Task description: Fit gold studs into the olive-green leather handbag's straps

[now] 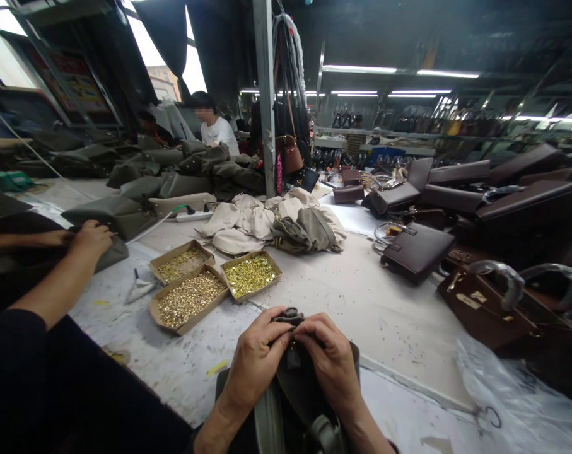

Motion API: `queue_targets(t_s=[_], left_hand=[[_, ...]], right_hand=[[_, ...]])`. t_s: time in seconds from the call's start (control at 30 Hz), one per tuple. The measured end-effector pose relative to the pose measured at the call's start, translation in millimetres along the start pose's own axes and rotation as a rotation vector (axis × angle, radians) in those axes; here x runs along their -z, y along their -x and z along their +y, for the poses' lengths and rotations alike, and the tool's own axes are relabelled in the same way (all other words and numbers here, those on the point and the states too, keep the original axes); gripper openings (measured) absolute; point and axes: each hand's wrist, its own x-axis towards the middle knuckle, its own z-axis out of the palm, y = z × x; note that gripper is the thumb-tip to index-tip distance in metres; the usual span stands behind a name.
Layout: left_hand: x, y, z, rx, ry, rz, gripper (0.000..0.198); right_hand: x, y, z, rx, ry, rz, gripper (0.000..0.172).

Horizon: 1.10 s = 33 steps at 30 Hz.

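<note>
At the front edge of the table a dark olive bag (pixel 286 403) stands between my arms. Both hands meet at its upper edge. My left hand (pixel 260 350) is closed, thumb and fingertips pinching the material from the left. Opposite it, my right hand (pixel 328 350) pinches the same edge, its fingertips almost touching the left ones. A small dark loop (pixel 291 313) sticks up just beyond my fingertips. Whether a small metal part is between the fingers I cannot make out. A strap with a buckle-like piece (pixel 324 432) hangs on the bag's near side.
Cardboard trays (pixel 204 315) of small gold-coloured metal pieces lie ahead to the left. Beige and olive fabric pieces (pixel 238 217) sit behind them. Brown handbags (pixel 415 249) and clear plastic (pixel 507 391) crowd the right. At left, a co-worker's hands (pixel 91 239) touch olive bags; a post (pixel 267 101) rises mid-table.
</note>
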Motion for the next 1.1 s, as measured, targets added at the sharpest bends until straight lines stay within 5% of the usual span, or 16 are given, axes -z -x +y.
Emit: queue_targets(t_s=[0.5, 1.1], left_hand=[[2.4, 2.2, -3.8, -0.043, 0.004, -0.007, 0.026], [-3.3, 3.9, -6.4, -0.128, -0.134, 0.074, 0.022]], right_hand=[[-3.7, 2.2, 4.6, 0.041, -0.021, -0.011, 0.025], [-7.7, 4.4, 13.9, 0.127, 0.009, 0.073, 0.019]])
